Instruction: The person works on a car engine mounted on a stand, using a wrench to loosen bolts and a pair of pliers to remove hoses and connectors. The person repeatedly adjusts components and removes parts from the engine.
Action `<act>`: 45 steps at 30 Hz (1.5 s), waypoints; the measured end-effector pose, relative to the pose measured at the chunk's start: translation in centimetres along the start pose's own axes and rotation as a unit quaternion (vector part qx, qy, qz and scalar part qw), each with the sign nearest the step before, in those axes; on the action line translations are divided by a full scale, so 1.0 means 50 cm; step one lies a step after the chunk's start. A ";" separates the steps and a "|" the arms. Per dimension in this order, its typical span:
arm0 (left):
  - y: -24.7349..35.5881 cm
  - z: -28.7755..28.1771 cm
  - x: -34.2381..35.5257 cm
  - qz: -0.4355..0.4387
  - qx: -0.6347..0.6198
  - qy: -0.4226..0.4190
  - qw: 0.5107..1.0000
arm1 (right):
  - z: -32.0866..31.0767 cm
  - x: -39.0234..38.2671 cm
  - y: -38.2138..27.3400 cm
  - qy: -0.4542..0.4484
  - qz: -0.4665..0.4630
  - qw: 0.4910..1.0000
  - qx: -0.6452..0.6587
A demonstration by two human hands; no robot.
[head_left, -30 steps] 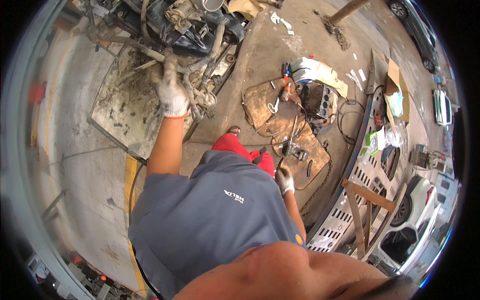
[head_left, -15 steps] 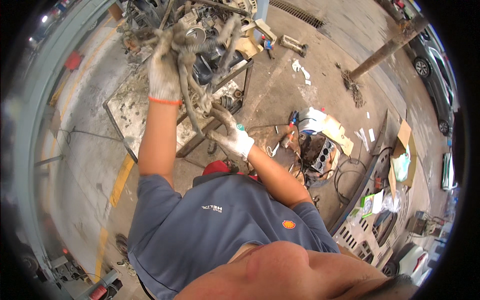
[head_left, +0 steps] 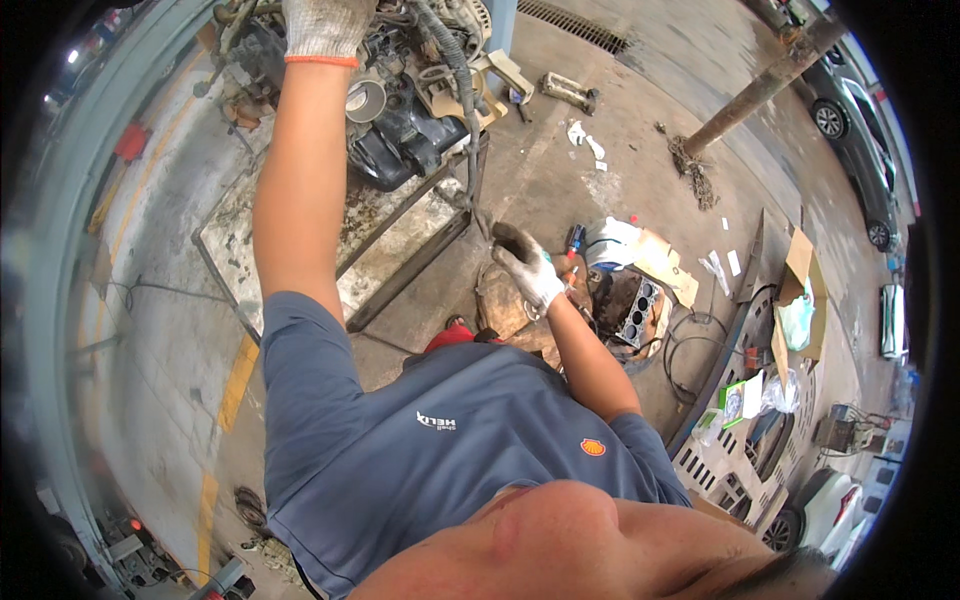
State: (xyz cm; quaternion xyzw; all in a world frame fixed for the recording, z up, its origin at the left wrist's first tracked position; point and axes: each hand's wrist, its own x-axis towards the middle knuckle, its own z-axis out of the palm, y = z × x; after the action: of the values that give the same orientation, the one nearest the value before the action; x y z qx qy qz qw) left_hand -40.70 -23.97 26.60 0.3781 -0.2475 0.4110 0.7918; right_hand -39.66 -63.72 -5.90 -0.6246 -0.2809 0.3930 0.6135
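My left hand [head_left: 328, 28], in a white knit glove with an orange cuff, reaches over the engine parts at the top edge. Its fingers are cut off there, so its grip is hidden. A dirty wiring harness in corrugated sleeve [head_left: 452, 55] runs down from the top across the parts, its thin end dangling past the table corner. Close beside that end is my right hand [head_left: 527, 268], gloved in white with blackened fingers. Its thumb and fingers look apart, with nothing clearly between them; whether they touch the harness tip is hard to see.
A metal-framed table [head_left: 262, 222] bears the greasy parts, among them a black plastic cover [head_left: 400, 145] and a metal ring [head_left: 366, 100]. On the floor to the right lie an engine block [head_left: 637, 312], cables and an opened cardboard box [head_left: 806, 285]. A post [head_left: 755, 95] stands farther off.
My left hand has moved up and away, over the parts. The harness bundle now lies there, stretched toward the table corner. My right hand has shifted right, off the bundle it was handling.
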 end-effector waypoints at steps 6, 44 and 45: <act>0.027 0.007 -0.150 -0.058 -0.030 0.061 0.996 | -0.102 0.001 0.032 0.099 0.021 0.995 -0.012; -0.005 0.097 -0.446 -0.042 0.185 0.316 0.930 | 0.053 0.381 -0.319 -0.348 0.018 0.914 0.207; -0.001 0.096 -0.446 -0.049 0.190 0.320 0.927 | 0.056 0.383 -0.328 -0.358 0.049 0.911 0.201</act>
State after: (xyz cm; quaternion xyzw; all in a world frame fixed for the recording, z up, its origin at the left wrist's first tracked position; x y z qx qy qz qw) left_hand -53.07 -38.17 13.74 0.3819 0.1204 0.5103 0.7611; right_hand -29.64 -44.75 7.66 -0.3193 -0.3655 0.6680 0.5642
